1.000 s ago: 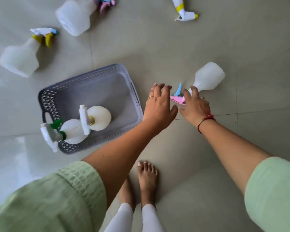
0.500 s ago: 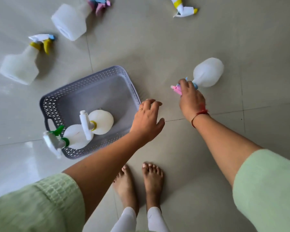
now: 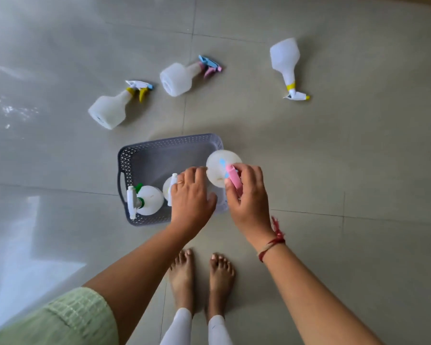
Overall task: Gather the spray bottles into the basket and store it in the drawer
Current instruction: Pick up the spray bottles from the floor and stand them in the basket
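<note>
A grey perforated basket (image 3: 159, 150) sits on the tiled floor in front of me. Inside it stand a green-capped spray bottle (image 3: 147, 201) and a second white bottle (image 3: 168, 188), partly hidden by my left hand (image 3: 190, 197). That hand hovers over the basket with fingers apart, holding nothing. My right hand (image 3: 246, 197) grips the pink-and-blue trigger of a white spray bottle (image 3: 220, 166), held upright over the basket's right rim. Three bottles lie on the floor beyond: a yellow-trigger one (image 3: 110, 109), a pink-trigger one (image 3: 178, 77), and a yellow-collared one (image 3: 285, 59).
My bare feet (image 3: 202, 277) stand just behind the basket. Glossy grey floor tiles (image 3: 346, 158) surround everything, with bright window glare at the left.
My right hand has lifted the pink-trigger bottle off the floor and carried it left over the basket. My left hand moved over the basket. The view tilted, showing more floor beyond.
</note>
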`<state>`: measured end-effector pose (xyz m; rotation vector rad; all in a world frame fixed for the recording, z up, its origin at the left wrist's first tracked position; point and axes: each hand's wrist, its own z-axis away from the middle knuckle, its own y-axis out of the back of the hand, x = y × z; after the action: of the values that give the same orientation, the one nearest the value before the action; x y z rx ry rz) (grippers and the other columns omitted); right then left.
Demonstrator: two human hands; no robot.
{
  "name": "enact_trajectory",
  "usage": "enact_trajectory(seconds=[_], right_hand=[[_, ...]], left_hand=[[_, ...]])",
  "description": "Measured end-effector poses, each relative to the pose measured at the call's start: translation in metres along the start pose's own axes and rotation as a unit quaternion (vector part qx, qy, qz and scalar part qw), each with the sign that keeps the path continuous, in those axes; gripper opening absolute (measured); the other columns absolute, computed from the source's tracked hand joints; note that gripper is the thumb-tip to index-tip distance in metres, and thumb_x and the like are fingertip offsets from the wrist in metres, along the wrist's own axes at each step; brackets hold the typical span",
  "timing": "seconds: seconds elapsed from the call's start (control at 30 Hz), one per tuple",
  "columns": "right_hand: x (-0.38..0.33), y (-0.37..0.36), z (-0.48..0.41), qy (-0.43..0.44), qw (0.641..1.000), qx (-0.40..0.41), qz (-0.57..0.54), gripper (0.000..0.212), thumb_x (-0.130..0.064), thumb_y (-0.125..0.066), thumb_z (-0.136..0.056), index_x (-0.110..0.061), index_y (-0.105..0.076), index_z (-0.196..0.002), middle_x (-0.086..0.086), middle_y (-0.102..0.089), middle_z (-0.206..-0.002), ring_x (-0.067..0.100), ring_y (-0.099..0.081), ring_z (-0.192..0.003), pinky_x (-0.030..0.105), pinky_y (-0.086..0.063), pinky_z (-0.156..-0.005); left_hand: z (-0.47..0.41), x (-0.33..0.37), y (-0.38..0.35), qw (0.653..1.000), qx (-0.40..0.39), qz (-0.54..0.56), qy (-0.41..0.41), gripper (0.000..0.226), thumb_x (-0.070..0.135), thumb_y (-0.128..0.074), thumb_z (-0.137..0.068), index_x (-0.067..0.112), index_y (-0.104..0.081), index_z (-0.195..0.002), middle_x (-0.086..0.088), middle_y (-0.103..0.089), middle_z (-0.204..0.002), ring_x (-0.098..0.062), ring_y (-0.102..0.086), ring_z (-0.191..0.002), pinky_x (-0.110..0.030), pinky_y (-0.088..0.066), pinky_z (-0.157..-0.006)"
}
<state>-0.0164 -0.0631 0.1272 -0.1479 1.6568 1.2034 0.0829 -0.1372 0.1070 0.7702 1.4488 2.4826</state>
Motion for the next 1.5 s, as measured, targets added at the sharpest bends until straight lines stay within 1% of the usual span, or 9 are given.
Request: enact_trajectory(seconds=[0.13,0.23,0.3,0.5,0.63,0.83,1.13,1.3,1.5], right_hand=[[0.018,-0.030,0.008,-0.064,0.996,-0.060,0.007,0.029,-0.007,-0.058,-0.086,-0.002,-0.059,-0.115,0.020,-0.055,-0.108,0.023,-0.050,-0.097,0.026,-0.039,-0.082],[0.031,-0.051,0.013,-0.088,0.991,-0.092,0.029,0.030,-0.008,-0.057,-0.085,-0.003,-0.058,-0.114,0.020,-0.052,-0.110,0.032,-0.054,-0.096,0.029,-0.039,-0.081],[0.037,-0.063,0.016,-0.105,0.986,-0.117,0.061,0.028,-0.010,-0.056,-0.085,-0.004,-0.057,-0.113,0.018,-0.050,-0.112,0.036,-0.056,-0.093,0.033,-0.041,-0.077],[0.042,-0.075,0.010,-0.154,0.956,-0.170,0.185,0.021,-0.028,-0.053,-0.085,-0.011,-0.053,-0.097,0.011,-0.064,-0.097,0.034,-0.058,-0.080,0.030,-0.037,-0.060],[0.036,-0.082,0.002,-0.177,0.951,-0.184,0.174,0.018,-0.025,-0.051,-0.085,-0.010,-0.044,-0.092,0.013,-0.062,-0.086,0.031,-0.049,-0.070,0.030,-0.033,-0.057],[0.033,-0.089,-0.003,-0.236,0.949,-0.161,0.131,0.033,-0.033,-0.057,-0.085,-0.007,-0.051,-0.104,0.015,-0.067,-0.098,0.036,-0.061,-0.088,0.030,-0.036,-0.063],[0.024,-0.070,0.004,-0.273,0.919,-0.182,0.218,0.062,-0.064,-0.055,-0.078,-0.012,-0.048,-0.112,0.013,-0.067,-0.113,0.035,-0.063,-0.100,0.036,-0.046,-0.074],[-0.008,-0.038,-0.006,-0.251,0.919,-0.182,0.245,0.060,-0.064,-0.050,-0.081,-0.014,-0.048,-0.113,0.014,-0.064,-0.115,0.035,-0.059,-0.107,0.041,-0.046,-0.086],[-0.066,0.018,-0.057,-0.223,0.937,-0.179,0.201,0.065,-0.057,-0.052,-0.083,-0.017,-0.039,-0.133,0.011,-0.060,-0.125,0.033,-0.054,-0.117,0.041,-0.042,-0.096]], left_hand=[[0.002,-0.047,-0.007,0.991,-0.016,-0.041,0.129,0.078,0.042,-0.060,-0.081,0.018,-0.023,-0.145,-0.012,-0.040,-0.135,-0.035,-0.043,-0.124,-0.047,-0.036,-0.096],[0.001,-0.069,-0.021,0.983,-0.062,-0.051,0.166,0.083,0.050,-0.056,-0.084,0.015,-0.015,-0.147,-0.014,-0.053,-0.131,-0.036,-0.053,-0.120,-0.051,-0.036,-0.098],[-0.001,-0.077,-0.029,0.983,-0.078,-0.049,0.161,0.072,0.046,-0.052,-0.088,0.013,-0.020,-0.143,-0.014,-0.063,-0.121,-0.037,-0.060,-0.111,-0.051,-0.037,-0.096],[-0.009,-0.082,-0.042,0.988,-0.069,-0.012,0.139,0.028,0.014,-0.042,-0.090,0.009,-0.037,-0.117,-0.017,-0.068,-0.098,-0.038,-0.063,-0.085,-0.034,-0.033,-0.062],[-0.004,-0.084,-0.043,0.987,-0.091,0.008,0.130,0.030,0.013,-0.042,-0.089,0.008,-0.040,-0.118,-0.018,-0.067,-0.100,-0.039,-0.062,-0.088,-0.036,-0.035,-0.061],[0.005,-0.084,-0.046,0.978,-0.109,0.064,0.168,0.028,0.021,-0.044,-0.089,0.007,-0.042,-0.113,-0.019,-0.066,-0.100,-0.040,-0.062,-0.090,-0.035,-0.037,-0.063],[0.016,-0.090,-0.027,0.984,-0.079,-0.003,0.162,0.085,0.069,-0.045,-0.081,0.013,-0.026,-0.141,-0.011,-0.070,-0.098,-0.035,-0.067,-0.093,-0.035,-0.038,-0.063],[0.026,-0.081,0.020,0.993,-0.057,-0.044,0.093,0.065,0.064,-0.042,-0.086,0.015,-0.035,-0.129,-0.010,-0.071,-0.088,-0.034,-0.069,-0.081,-0.031,-0.038,-0.056],[0.001,-0.041,0.100,0.997,-0.063,-0.026,0.027,0.050,0.042,-0.045,-0.090,0.016,-0.035,-0.131,-0.011,-0.065,-0.110,-0.033,-0.061,-0.103,-0.036,-0.042,-0.067]])
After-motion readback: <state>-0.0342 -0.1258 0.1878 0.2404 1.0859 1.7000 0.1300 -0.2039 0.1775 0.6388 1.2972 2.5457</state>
